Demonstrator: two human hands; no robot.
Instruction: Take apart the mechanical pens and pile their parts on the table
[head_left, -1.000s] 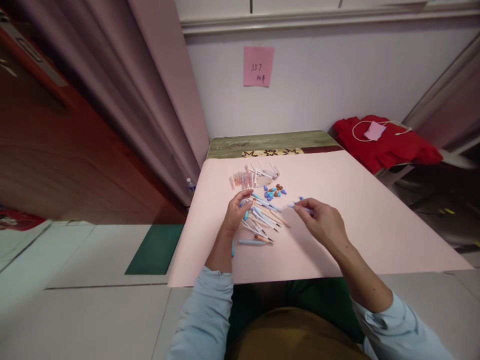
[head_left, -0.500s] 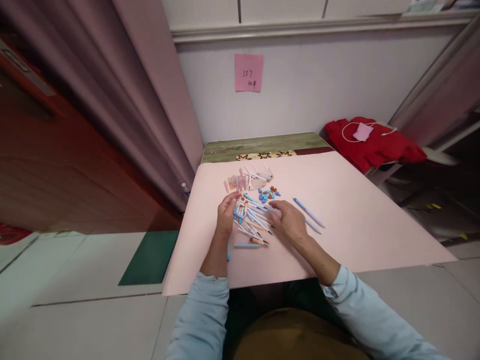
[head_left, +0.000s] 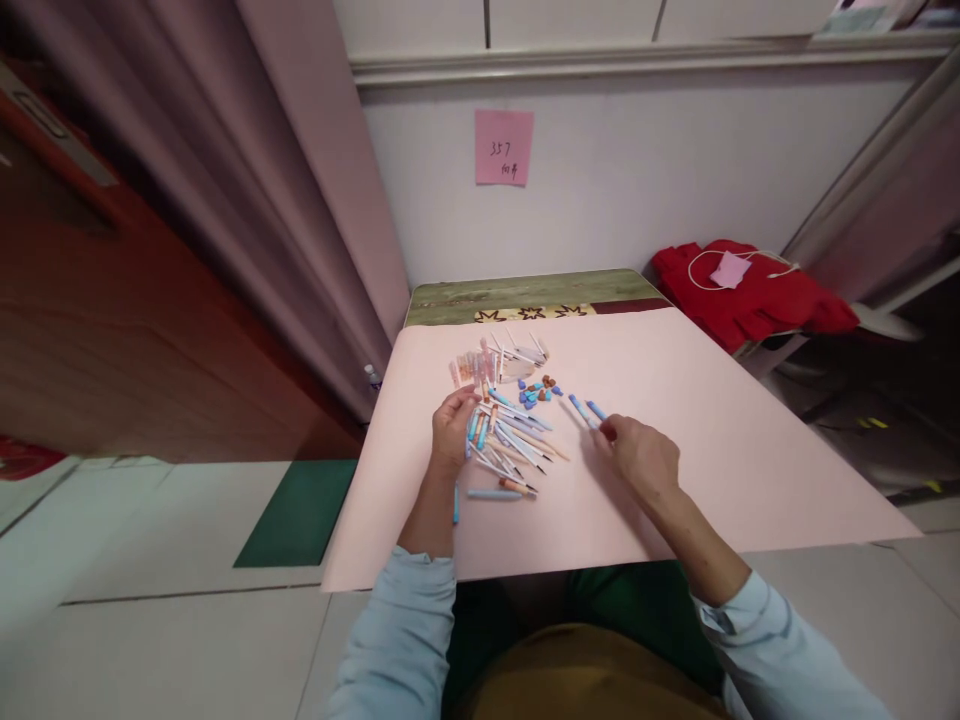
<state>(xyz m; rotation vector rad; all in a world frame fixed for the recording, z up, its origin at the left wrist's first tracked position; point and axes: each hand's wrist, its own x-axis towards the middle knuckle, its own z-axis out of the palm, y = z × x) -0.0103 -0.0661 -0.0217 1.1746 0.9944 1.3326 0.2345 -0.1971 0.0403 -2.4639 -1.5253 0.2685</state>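
Observation:
My left hand (head_left: 452, 428) is at the left edge of a pile of pens and slim pen parts (head_left: 514, 435) in white, blue and tan. Its thumb and fingertips are drawn together; whatever they hold is too small to make out. Farther right, my right hand (head_left: 643, 455) has its fingertips closed on a blue pen (head_left: 577, 405). A second blue pen (head_left: 596, 410) lies close beside it, and the hand covers the lower ends of both. Small blue and brown pieces (head_left: 538, 392) form a cluster behind the pile.
Clear and pinkish tubes (head_left: 472, 362) and white sticks (head_left: 521, 350) lie toward the back of the pink-covered table (head_left: 735, 450). A light blue pen (head_left: 493, 494) rests near the front. Red cloth (head_left: 750, 300) is piled beyond the right edge.
My right hand has moved right, from the pen pile to the two blue pens, uncovering the right side of the pile. My left hand has stayed almost in place.

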